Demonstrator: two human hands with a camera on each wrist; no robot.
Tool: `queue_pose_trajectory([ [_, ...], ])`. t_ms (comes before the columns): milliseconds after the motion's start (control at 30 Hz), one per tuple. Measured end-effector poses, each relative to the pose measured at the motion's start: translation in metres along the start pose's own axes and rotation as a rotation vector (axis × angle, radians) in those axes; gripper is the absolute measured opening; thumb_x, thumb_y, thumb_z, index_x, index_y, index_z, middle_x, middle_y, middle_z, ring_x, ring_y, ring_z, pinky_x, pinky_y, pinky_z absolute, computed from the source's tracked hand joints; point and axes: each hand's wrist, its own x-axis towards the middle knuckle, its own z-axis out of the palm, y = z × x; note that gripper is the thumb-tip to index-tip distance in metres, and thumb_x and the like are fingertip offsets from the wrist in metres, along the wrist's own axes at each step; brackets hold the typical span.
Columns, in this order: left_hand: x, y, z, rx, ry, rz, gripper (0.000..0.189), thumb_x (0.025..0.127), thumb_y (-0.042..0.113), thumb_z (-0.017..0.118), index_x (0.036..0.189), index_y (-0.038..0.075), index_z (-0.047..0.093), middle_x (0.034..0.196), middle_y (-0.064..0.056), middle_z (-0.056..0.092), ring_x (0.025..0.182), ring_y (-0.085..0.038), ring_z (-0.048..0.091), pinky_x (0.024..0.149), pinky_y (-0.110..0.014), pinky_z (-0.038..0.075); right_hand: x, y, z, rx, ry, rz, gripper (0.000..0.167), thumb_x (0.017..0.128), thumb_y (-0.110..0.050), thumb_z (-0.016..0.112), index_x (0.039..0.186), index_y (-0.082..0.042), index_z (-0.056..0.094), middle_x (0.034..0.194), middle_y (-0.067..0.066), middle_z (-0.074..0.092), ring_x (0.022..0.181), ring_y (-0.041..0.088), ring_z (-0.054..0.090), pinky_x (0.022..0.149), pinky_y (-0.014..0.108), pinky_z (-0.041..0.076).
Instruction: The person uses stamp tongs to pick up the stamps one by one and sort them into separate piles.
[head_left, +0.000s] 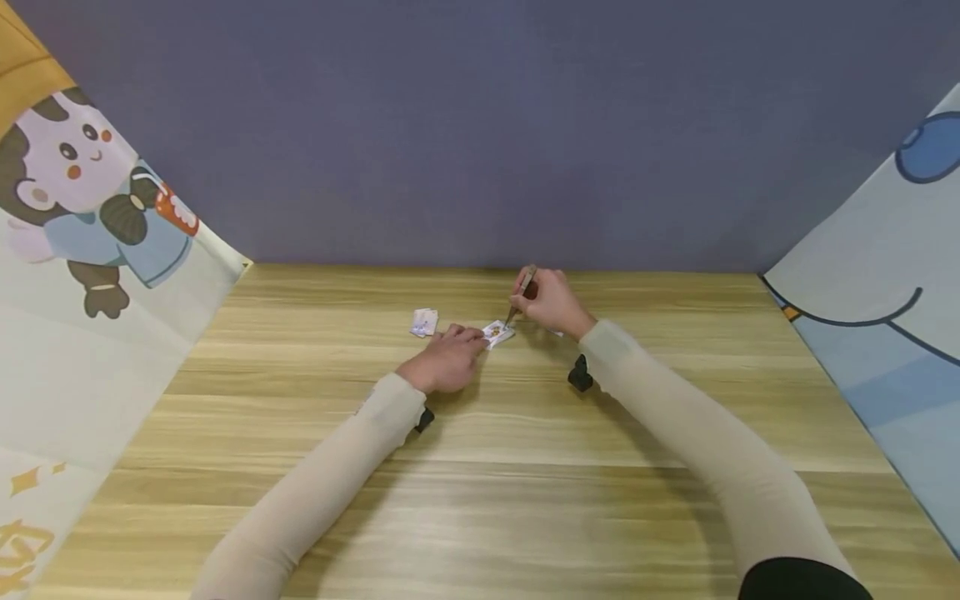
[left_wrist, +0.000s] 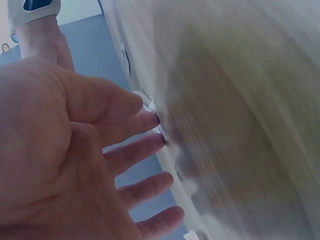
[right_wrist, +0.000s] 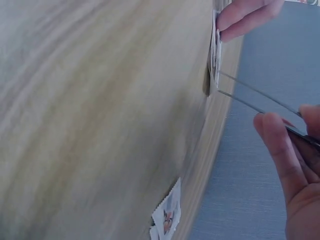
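In the head view my right hand point(head_left: 551, 302) pinches a pair of tweezers point(head_left: 528, 282), pointing down at a small stack of printed stamps point(head_left: 498, 334). In the right wrist view the two tips of the tweezers point(right_wrist: 245, 102) stand apart at the near end of the stack point(right_wrist: 216, 55). My left hand point(head_left: 447, 360) lies palm down, its fairly straight fingertips touching the other end of that stack. The left wrist view shows its fingers point(left_wrist: 137, 155) spread, with the stack's edge under the fingertips. Whether a stamp sits between the tweezer tips, I cannot tell.
Another small pile of stamps point(head_left: 423, 322) lies left of my left hand. A stamp with a toothed edge point(right_wrist: 169, 214) lies near my right hand, mostly hidden from the head camera. The wooden table point(head_left: 480, 517) meets a grey-blue panel point(head_left: 480, 133) behind; printed cartoon panels flank it.
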Motion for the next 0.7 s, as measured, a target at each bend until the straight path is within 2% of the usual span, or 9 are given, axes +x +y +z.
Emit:
queue_pose_trajectory([
  [133, 0.0, 0.002, 0.0, 0.005, -0.009, -0.011, 0.048, 0.098, 0.014, 0.041, 0.145, 0.013, 0.039, 0.151, -0.004, 0.03, 0.136, -0.024, 0.023, 0.108, -0.046, 0.02, 0.0, 0.0, 0.003, 0.028, -0.011, 0.013, 0.01, 0.087, -0.009, 0.067, 0.089, -0.006, 0.058, 0.077, 0.007, 0.064, 0.066, 0.025, 0.064, 0.056, 0.031, 0.054],
  [267, -0.001, 0.002, -0.001, 0.017, -0.009, -0.01, 0.048, 0.098, 0.015, 0.041, 0.146, 0.013, 0.038, 0.15, -0.004, 0.03, 0.136, -0.025, 0.024, 0.107, -0.046, 0.021, 0.0, 0.0, 0.004, 0.05, -0.006, -0.003, 0.009, 0.087, -0.007, 0.066, 0.091, -0.004, 0.058, 0.078, 0.007, 0.065, 0.067, 0.026, 0.065, 0.057, 0.032, 0.054],
  [567, -0.001, 0.002, 0.0, 0.033, -0.013, -0.02, 0.048, 0.099, 0.016, 0.04, 0.147, 0.014, 0.036, 0.151, -0.003, 0.029, 0.136, -0.024, 0.024, 0.108, -0.046, 0.02, -0.002, -0.007, 0.006, 0.058, 0.001, -0.097, 0.009, 0.088, -0.001, 0.063, 0.089, -0.007, 0.057, 0.077, 0.007, 0.064, 0.063, 0.02, 0.063, 0.056, 0.031, 0.054],
  [700, -0.001, 0.003, 0.001, 0.024, -0.016, -0.025, 0.049, 0.098, 0.015, 0.041, 0.147, 0.013, 0.035, 0.151, -0.003, 0.029, 0.136, -0.024, 0.024, 0.108, -0.046, 0.019, -0.003, -0.01, 0.006, 0.048, 0.037, -0.135, 0.011, 0.087, 0.001, 0.062, 0.086, -0.008, 0.057, 0.076, 0.006, 0.064, 0.061, 0.018, 0.061, 0.054, 0.03, 0.052],
])
